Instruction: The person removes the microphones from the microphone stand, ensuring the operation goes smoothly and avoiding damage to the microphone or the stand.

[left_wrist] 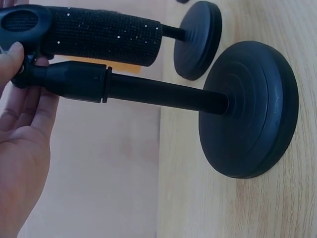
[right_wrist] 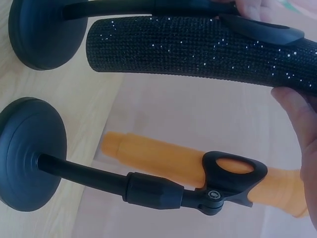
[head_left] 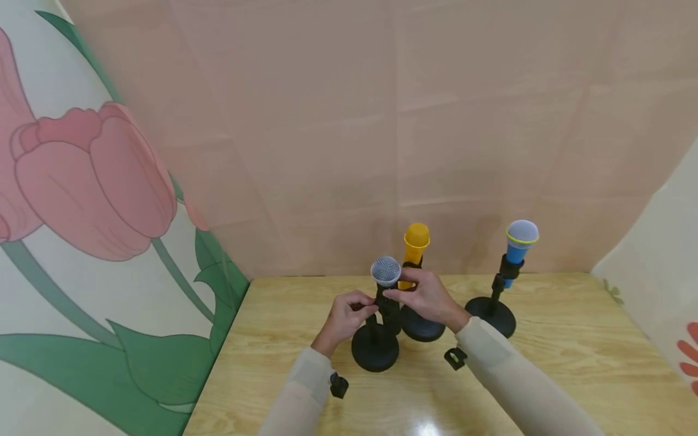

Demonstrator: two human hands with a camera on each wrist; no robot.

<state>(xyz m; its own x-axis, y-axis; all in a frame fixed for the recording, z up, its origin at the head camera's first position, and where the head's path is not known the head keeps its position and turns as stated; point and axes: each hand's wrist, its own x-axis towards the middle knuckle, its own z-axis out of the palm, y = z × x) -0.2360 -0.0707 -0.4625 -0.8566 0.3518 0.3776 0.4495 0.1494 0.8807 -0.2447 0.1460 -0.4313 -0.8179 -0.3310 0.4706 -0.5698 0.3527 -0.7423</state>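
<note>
A black glittery microphone with a silver mesh head sits in the clip of a black stand. My left hand pinches that stand at its clip joint, thumb on one side and fingers behind, as the left wrist view shows. My right hand grips the microphone just under its head, the thumb showing against the body in the right wrist view. Behind it, a yellow microphone rests in a second black stand, partly hidden by my right hand.
A blue microphone with a pale head stands in a third black stand to the right. All bases rest on the wooden table. A pink cloth backdrop hangs behind, and a tulip-printed panel is on the left.
</note>
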